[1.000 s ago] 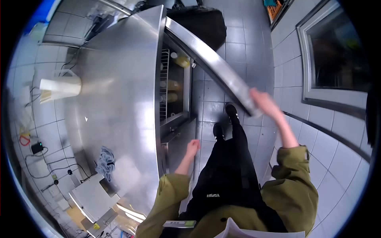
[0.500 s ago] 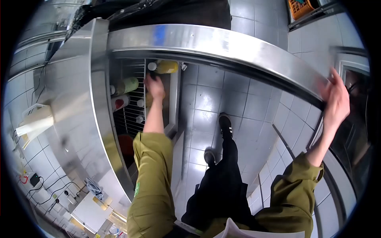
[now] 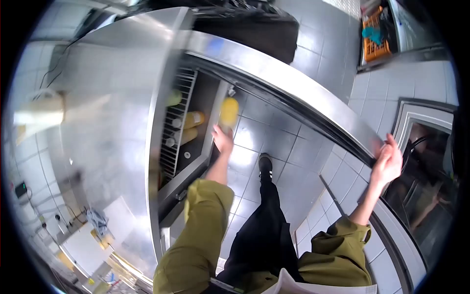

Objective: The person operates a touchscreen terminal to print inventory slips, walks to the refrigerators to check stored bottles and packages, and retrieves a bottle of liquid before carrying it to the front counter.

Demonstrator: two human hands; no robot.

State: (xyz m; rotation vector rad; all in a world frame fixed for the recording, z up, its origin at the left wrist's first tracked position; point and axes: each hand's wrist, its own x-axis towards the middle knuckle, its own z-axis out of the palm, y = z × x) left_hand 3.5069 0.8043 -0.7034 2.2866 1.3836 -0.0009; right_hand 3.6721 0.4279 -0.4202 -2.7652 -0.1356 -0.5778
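My left hand [image 3: 223, 139] grips a yellow bottle [image 3: 228, 110] by its nearer end, just outside the opening of the steel fridge. The bottle looks blurred, and my fingers hide its neck. Inside, more yellow bottles [image 3: 194, 119] with white caps lie on the wire shelf [image 3: 182, 105], and part of a green bottle [image 3: 174, 97] shows behind them. My right hand [image 3: 387, 164] is at the far end of the open steel fridge door [image 3: 293, 76], its fingers curled at the door's edge; the fingertips are partly blurred.
A black-covered block [image 3: 245, 36] stands beyond the door. To the right are a dark glass-fronted appliance [image 3: 421, 171] and an orange basket [image 3: 376, 39]. The steel fridge top [image 3: 107, 98] spreads at left. Grey tiles [image 3: 249, 152] cover the floor.
My left hand has brought the yellow bottle out of the fridge, toward the right. My right hand stays at the door's edge. The view has turned and shifted.
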